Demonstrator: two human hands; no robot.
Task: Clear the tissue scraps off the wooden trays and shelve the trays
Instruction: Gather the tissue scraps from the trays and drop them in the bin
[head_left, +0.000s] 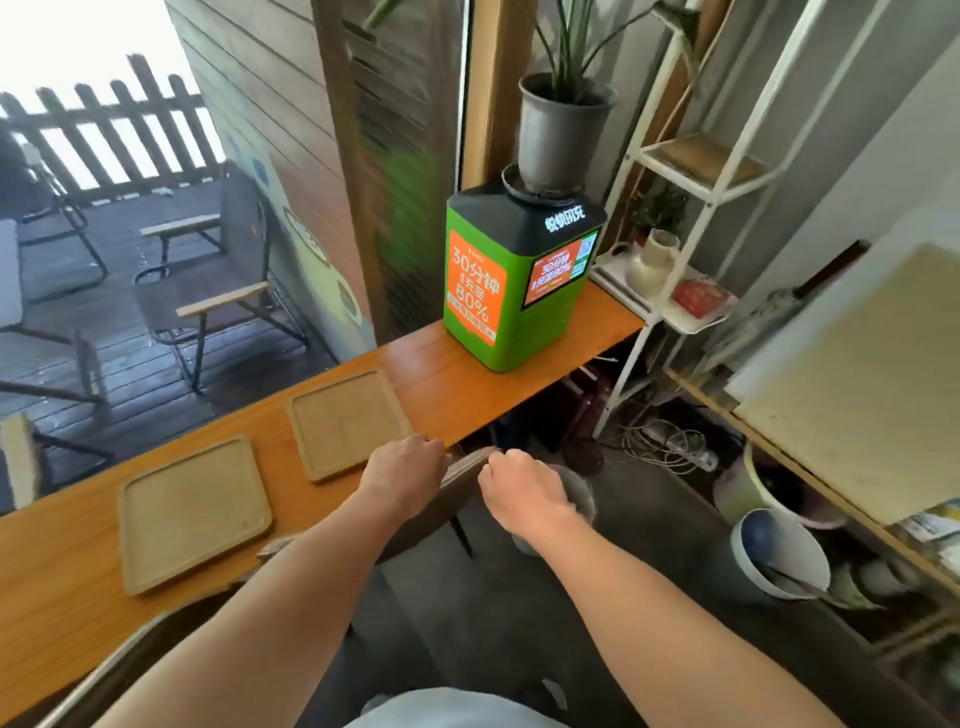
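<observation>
Two square wooden trays lie flat on the orange wooden counter (62, 571): the left tray (195, 512) and the right tray (348, 423), both with bare surfaces. Past the counter's edge, a third wooden tray (465, 475) is tilted steeply on its edge, its dark underside toward me. My left hand (405, 473) grips its left side and my right hand (524, 493) is closed on its right side. A grey bin (582, 493) sits just below, mostly hidden behind my right hand. I see no tissue scraps.
A green charging kiosk (514, 280) with a potted plant (561, 135) on top stands at the counter's far end. A white wire shelf (701, 161) holding a vase rises to the right. A pale bucket (779, 556) and cables lie on the floor.
</observation>
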